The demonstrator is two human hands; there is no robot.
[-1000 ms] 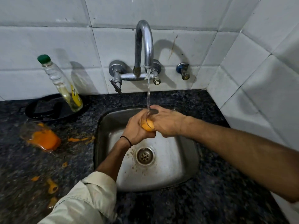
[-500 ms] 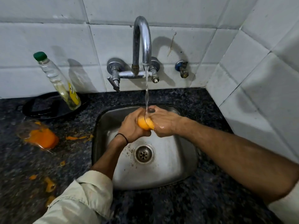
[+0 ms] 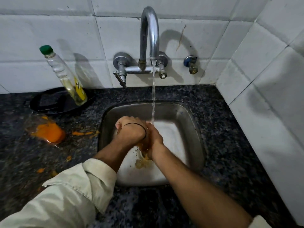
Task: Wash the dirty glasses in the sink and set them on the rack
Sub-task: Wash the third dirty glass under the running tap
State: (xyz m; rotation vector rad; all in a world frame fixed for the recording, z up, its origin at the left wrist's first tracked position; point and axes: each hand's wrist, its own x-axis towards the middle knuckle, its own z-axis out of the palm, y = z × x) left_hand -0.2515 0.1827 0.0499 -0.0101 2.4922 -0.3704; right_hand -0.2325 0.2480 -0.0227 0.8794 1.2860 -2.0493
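Observation:
Both of my hands are down in the steel sink [image 3: 195,116] under the running tap [image 3: 149,30]. My left hand [image 3: 131,131] and my right hand [image 3: 155,139] are wrapped around one glass [image 3: 144,145], which they almost hide. The glass is tipped towards me, and orange liquid [image 3: 143,162] spills from it onto the sink floor. The water stream [image 3: 153,102] lands on the top of my hands. A second dirty glass [image 3: 46,130] lies on its side on the counter to the left, with orange residue in it.
A clear bottle with a green cap [image 3: 65,74] leans on the tiled wall and stands in a black dish [image 3: 47,104]. Orange splashes [image 3: 82,133] dot the dark granite counter [image 3: 230,145] left of the sink. A small valve [image 3: 190,64] sticks out of the wall.
My hands dropped lower in the sink and turned the glass from upright under the stream to tipped towards me. Orange liquid now pours out of it.

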